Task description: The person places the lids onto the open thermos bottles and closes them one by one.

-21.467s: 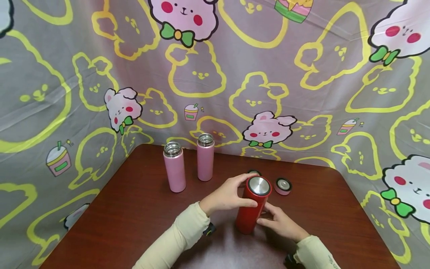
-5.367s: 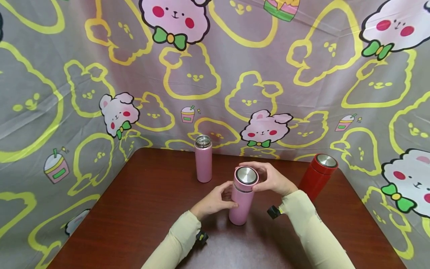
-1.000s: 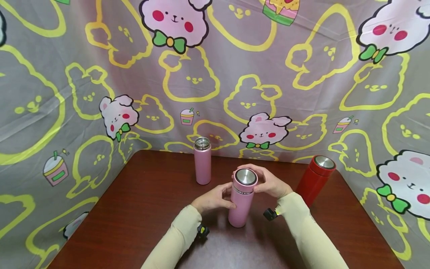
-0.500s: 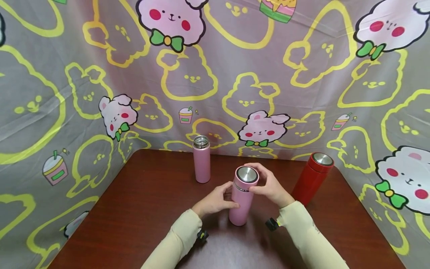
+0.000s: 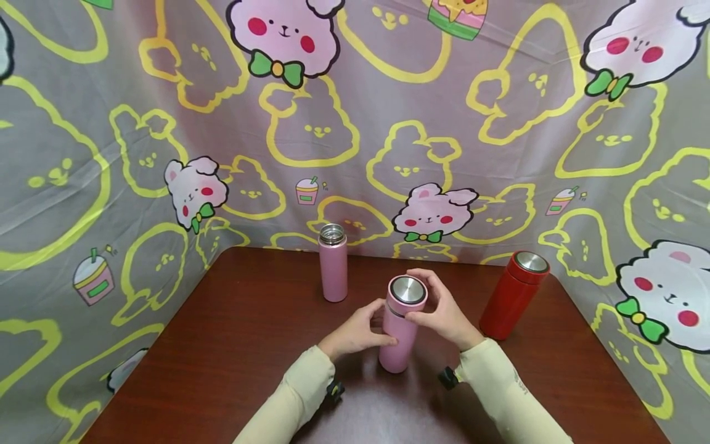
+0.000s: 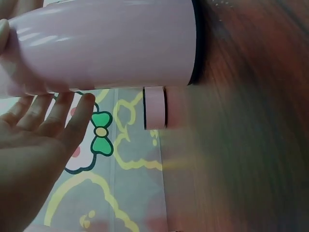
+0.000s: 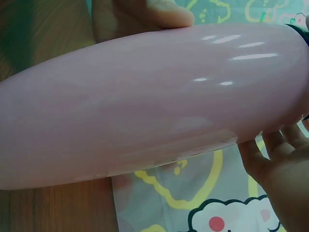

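Note:
A pink thermos bottle [image 5: 396,345] stands near the middle of the table, its pink lid [image 5: 407,291] with a steel disc seated on the neck. My left hand [image 5: 357,330] grips the body from the left, thumb at the front. At the top right, my right hand [image 5: 446,311] holds the lid between thumb and fingers. In the left wrist view the bottle body [image 6: 106,46] crosses the top, with the left fingers [image 6: 72,121] against it. The right wrist view is largely filled by the same body [image 7: 145,106], the right hand [image 7: 285,174] at its upper end.
A second pink bottle [image 5: 334,271], with a bare steel mouth, stands behind to the left. A red thermos [image 5: 513,296] with its lid on is at the right. Another pink lid [image 6: 154,108] lies on the table beyond the held bottle. Patterned cloth [image 5: 333,123] surrounds the brown table [image 5: 222,345].
Since the oldest frame, the red thermos has gone to the right and one pink bottle has come from the left, with a lid on. Lately my right hand has turned around the lid.

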`<state>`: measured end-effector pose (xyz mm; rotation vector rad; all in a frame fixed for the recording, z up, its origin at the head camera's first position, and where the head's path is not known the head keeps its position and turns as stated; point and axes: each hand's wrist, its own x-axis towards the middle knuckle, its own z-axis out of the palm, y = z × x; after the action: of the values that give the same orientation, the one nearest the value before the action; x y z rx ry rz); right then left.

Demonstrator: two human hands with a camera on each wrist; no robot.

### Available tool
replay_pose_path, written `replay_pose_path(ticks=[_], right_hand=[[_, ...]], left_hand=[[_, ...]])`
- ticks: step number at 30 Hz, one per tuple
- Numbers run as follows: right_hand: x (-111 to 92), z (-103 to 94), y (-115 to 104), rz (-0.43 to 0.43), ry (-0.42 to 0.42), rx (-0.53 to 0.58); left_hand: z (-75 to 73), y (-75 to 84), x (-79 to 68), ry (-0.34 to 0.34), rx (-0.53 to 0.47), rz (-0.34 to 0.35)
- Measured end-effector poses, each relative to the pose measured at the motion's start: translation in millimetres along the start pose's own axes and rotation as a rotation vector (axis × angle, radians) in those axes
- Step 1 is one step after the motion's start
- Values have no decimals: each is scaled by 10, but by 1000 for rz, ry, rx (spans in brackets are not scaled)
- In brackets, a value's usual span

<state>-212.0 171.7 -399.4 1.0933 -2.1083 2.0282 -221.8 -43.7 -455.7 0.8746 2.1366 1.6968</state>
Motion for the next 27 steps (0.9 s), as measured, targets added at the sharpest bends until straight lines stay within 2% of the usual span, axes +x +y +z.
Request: replay_pose_path(ticks=[7,11,14,21,27], right_hand=[[135,-119,70,-35,-273,277],[247,-194,102,-27,-410,413],[319,-242,124,-15,-486,463],[438,-306,146,3,-583,469],[457,-318,166,-12,-578,444]], left_hand=[[-31,5,49,-98,-81,1],[-48,-11,77,-112,-78,13],[-56,-23,102,-116,-69,14],[-77,-57,151,-128,-70,38],[-90,-57,165,-145,-77,35]])
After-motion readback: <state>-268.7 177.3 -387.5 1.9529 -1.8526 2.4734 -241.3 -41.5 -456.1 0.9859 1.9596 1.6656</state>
